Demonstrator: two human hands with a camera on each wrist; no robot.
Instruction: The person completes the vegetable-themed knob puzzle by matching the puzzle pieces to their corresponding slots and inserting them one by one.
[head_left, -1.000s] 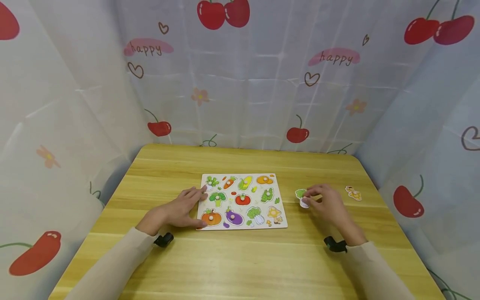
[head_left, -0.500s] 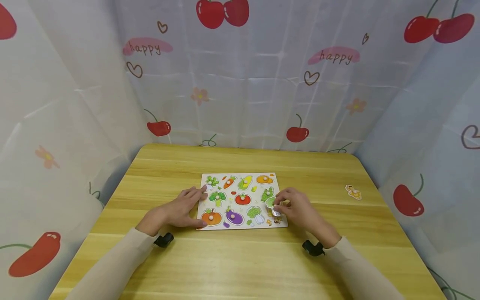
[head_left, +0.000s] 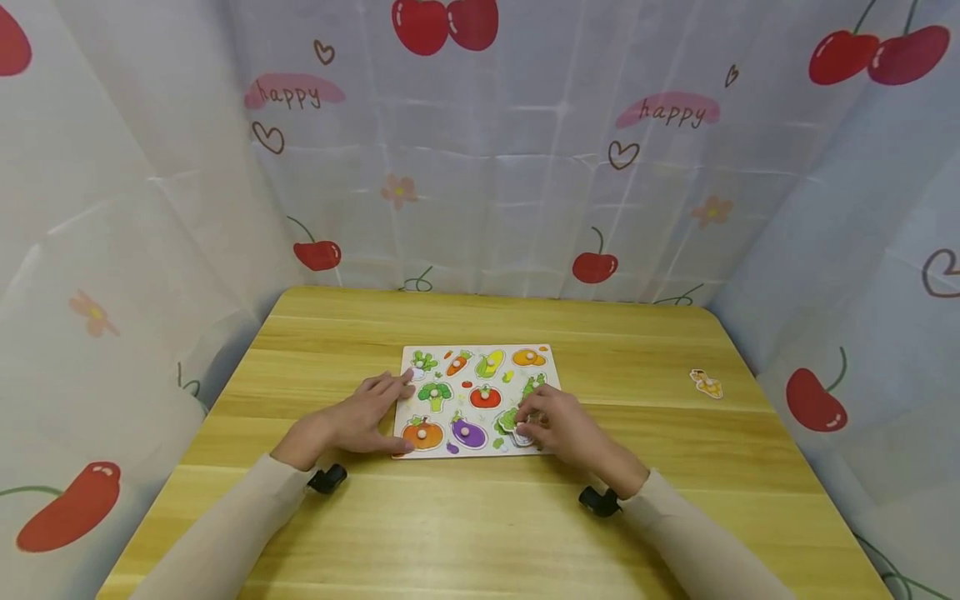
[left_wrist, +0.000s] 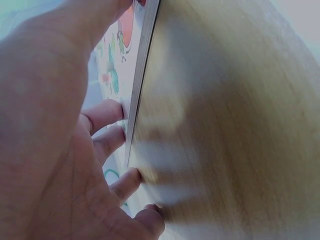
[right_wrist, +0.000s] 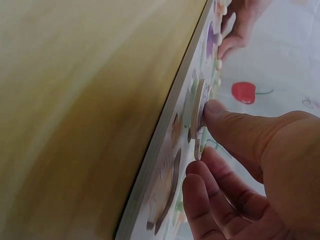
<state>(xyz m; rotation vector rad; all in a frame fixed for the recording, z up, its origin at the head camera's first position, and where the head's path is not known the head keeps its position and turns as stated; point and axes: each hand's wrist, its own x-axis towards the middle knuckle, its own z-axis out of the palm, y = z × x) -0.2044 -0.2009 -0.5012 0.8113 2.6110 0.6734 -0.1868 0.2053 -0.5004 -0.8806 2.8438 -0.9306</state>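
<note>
In the head view, a vegetable puzzle board (head_left: 447, 417) lies on the table, with knobbed pieces such as a pumpkin (head_left: 422, 433), an eggplant (head_left: 469, 433) and a tomato (head_left: 485, 397) in it. My left hand (head_left: 360, 417) rests on the board's left edge, fingers spread. My right hand (head_left: 573, 433) pinches a leafy cabbage puzzle piece (right_wrist: 199, 112) between thumb and finger, over the cabbage spot at the board's lower right. The right wrist view has this piece close against the board face, slightly tilted; whether it touches is unclear. The mushroom spot is hidden by the hand in the head view.
A yellow mushroom puzzle piece (head_left: 707, 384) lies on the right side of the wooden table (head_left: 465, 533). Cherry-printed curtains (head_left: 480, 192) surround the table at the back and both sides.
My right hand has carried the cabbage puzzle piece leftward from the table right of the board to the cabbage spot. My left hand stays on the board's edge.
</note>
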